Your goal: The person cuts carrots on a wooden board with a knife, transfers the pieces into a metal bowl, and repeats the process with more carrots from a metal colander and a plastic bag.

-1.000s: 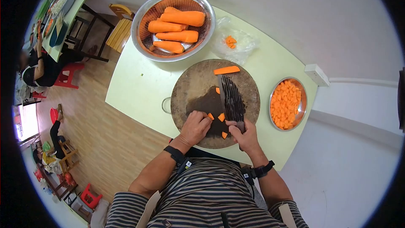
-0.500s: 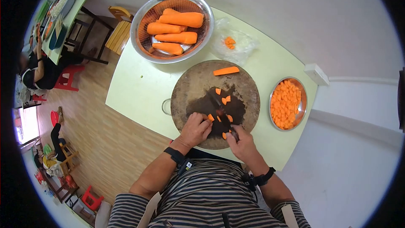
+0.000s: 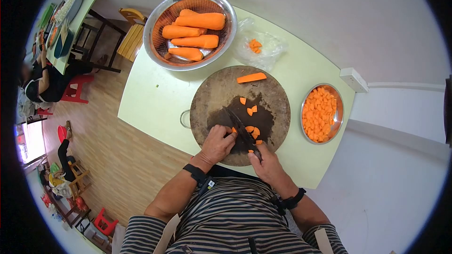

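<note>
My right hand (image 3: 268, 162) grips the handle of a dark-bladed knife (image 3: 241, 129), its blade slanting up and left over the round wooden chopping board (image 3: 212, 89). On the blade's left side my left hand (image 3: 218, 142) has its fingers curled around a small carrot piece (image 3: 234, 130), mostly hidden by the fingertips. Cut carrot pieces (image 3: 255, 132) lie just right of the blade, and a few more sit higher on the board. A long carrot strip (image 3: 252, 78) rests near the board's far edge.
A metal colander (image 3: 150, 42) with several whole peeled carrots stands at the back left. Behind the board lies a clear plastic bag (image 3: 270, 49) with carrot bits. A metal bowl (image 3: 340, 117) of diced carrot is on the right. People sit at the far left.
The knife has moved left, up against the piece under my left fingers. My right hand has shifted slightly left with it. Cut pieces now lie closer together right of the blade.
</note>
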Available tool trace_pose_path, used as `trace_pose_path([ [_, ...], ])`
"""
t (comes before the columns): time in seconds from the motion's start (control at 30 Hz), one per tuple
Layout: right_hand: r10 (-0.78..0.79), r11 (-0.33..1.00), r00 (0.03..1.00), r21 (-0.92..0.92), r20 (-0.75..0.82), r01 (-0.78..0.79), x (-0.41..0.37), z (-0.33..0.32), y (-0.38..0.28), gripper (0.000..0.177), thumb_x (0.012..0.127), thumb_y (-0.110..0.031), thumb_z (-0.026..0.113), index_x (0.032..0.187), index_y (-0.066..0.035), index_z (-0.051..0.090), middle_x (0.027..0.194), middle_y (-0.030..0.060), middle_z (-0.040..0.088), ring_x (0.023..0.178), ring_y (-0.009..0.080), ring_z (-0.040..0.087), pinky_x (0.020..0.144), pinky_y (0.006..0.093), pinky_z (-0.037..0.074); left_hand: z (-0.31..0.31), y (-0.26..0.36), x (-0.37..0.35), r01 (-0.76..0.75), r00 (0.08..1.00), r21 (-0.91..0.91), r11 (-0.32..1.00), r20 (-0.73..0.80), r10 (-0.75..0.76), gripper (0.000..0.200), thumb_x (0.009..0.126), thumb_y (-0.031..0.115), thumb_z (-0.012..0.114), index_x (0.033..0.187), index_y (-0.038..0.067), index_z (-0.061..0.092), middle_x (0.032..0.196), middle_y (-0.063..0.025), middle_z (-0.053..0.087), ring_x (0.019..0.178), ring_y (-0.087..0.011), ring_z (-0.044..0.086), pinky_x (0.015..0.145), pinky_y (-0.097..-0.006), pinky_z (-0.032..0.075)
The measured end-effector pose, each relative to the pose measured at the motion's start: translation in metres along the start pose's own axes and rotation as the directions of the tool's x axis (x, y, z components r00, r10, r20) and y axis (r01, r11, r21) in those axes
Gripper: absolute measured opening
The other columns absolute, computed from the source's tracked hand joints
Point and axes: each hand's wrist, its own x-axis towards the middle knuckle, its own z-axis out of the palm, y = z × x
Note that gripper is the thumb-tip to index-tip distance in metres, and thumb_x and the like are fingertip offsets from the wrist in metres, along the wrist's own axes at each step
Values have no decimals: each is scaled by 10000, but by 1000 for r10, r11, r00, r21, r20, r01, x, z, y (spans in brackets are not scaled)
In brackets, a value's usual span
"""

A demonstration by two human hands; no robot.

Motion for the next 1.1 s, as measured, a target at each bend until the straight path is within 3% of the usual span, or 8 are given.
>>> trace_pose_path([
  [0.57, 27, 999, 999, -46, 16, -26, -2, 3, -5, 343, 1012, -229, 582, 1213, 46, 545, 842, 281, 662, 782, 458, 680, 679, 498, 523, -2, 0, 0, 6, 999, 27, 1000, 39, -7, 212, 799, 79, 757, 1004, 72, 703, 980, -92, 603, 909, -284, 569, 792, -390, 473],
  [0.93, 163, 968, 987, -197, 12, -157, 35, 27, -7, 349, 1020, -294, 564, 1157, 27, 546, 826, 262, 668, 810, 461, 678, 729, 538, 524, -2, -3, -2, -16, 1000, -6, 1000, 12, 16, 317, 735, 17, 777, 1035, 61, 683, 995, -99, 605, 908, -297, 566, 789, -400, 479],
  [1.03, 108, 984, 993, -135, -47, -113, 35, 19, 0, 334, 1009, -297, 578, 1105, 22, 556, 805, 252, 658, 793, 453, 678, 707, 516, 520, -1, -3, -1, -9, 1000, -30, 1000, -3, 9, 290, 749, 14, 779, 1016, 54, 675, 975, -104, 598, 895, -300, 567, 784, -401, 481],
  [1.1, 182, 983, 980, 18, -81, -182, 28, 12, -4, 309, 997, -278, 594, 1043, 25, 555, 771, 240, 637, 745, 439, 665, 678, 486, 508, 0, -3, 0, -12, 1000, -41, 999, -23, 11, 271, 759, 9, 776, 1004, 51, 668, 969, -106, 594, 888, -303, 568, 780, -402, 482],
])
